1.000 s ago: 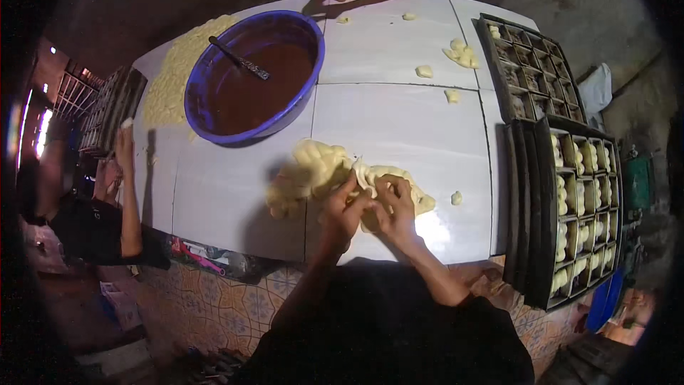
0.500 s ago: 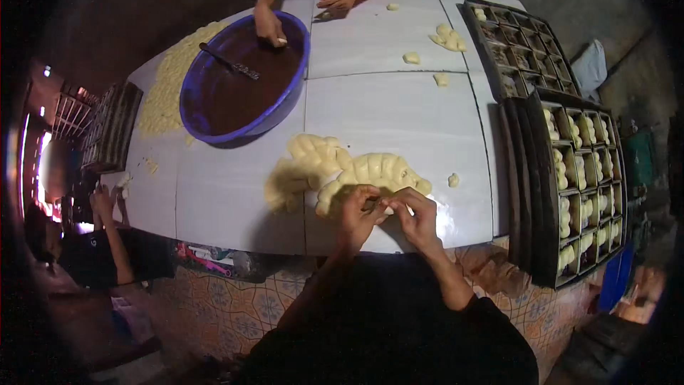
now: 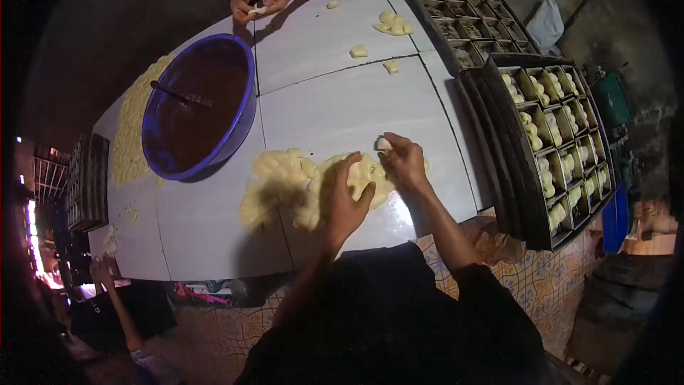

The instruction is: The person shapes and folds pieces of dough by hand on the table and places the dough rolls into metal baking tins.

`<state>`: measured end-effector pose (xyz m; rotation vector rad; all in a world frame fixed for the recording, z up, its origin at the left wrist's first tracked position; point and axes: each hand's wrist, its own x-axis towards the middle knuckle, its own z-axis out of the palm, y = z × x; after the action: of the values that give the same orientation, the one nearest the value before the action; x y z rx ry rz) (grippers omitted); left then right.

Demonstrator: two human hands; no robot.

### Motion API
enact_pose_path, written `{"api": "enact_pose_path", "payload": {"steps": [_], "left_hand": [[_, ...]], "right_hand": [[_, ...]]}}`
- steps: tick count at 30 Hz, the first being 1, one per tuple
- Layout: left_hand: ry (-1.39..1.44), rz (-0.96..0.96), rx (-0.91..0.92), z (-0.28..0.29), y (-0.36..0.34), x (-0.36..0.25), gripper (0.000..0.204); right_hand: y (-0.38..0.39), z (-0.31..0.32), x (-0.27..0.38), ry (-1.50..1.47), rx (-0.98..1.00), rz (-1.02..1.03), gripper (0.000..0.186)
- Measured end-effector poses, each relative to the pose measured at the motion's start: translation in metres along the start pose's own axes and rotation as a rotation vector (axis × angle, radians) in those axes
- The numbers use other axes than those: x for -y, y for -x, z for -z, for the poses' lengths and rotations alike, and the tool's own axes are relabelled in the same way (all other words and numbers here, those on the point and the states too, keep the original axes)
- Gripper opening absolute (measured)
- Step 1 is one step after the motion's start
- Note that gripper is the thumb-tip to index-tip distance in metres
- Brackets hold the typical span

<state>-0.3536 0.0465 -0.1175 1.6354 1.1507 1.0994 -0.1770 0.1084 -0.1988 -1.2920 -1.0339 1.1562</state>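
My right hand (image 3: 405, 164) pinches a small piece of pale dough (image 3: 384, 144) between thumb and fingertips, just above the tabletop. My left hand (image 3: 348, 203) is open, thumb and fingers apart, over a heap of plump yellowish dough pieces (image 3: 274, 175). Part of the heap lies behind that hand and in its shadow. More of the pieces show between my two hands, close to the right wrist.
A blue basin (image 3: 251, 103) of brown filling holds a spoon-like utensil (image 3: 182, 94). Beyond it lie many small dough pieces (image 3: 135, 121). Compartment trays stand at right, the nearer (image 3: 563, 246) filled with dough. Across the table, another person's hands (image 3: 262, 6) hold dough; someone else works at lower left.
My hands have come apart: the right carries the dough piece up and away, the left has opened. The person opposite has drawn their hand out of the basin. The view has turned.
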Motion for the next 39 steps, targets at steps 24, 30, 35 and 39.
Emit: {"api": "enact_pose_path", "payload": {"steps": [24, 30, 35, 39], "left_hand": [[-0.365, -0.040, 0.285, -0.021, 0.013, 0.014, 0.054], [0.680, 0.362, 0.051, -0.015, 0.029, -0.028, 0.033], [0.561, 0.327, -0.212, 0.019, 0.041, -0.023, 0.023], [0.391, 0.280, -0.198, 0.053, 0.046, -0.005, 0.019]], "right_hand": [[0.120, 0.077, 0.158, -0.385, -0.233, 0.610, 0.026], [0.124, -0.010, 0.105, -0.144, -0.070, 0.246, 0.022], [0.109, -0.056, 0.095, 0.219, 0.025, 0.292, 0.020], [0.099, -0.095, 0.110, -0.070, 0.289, 0.332, 0.044]]}}
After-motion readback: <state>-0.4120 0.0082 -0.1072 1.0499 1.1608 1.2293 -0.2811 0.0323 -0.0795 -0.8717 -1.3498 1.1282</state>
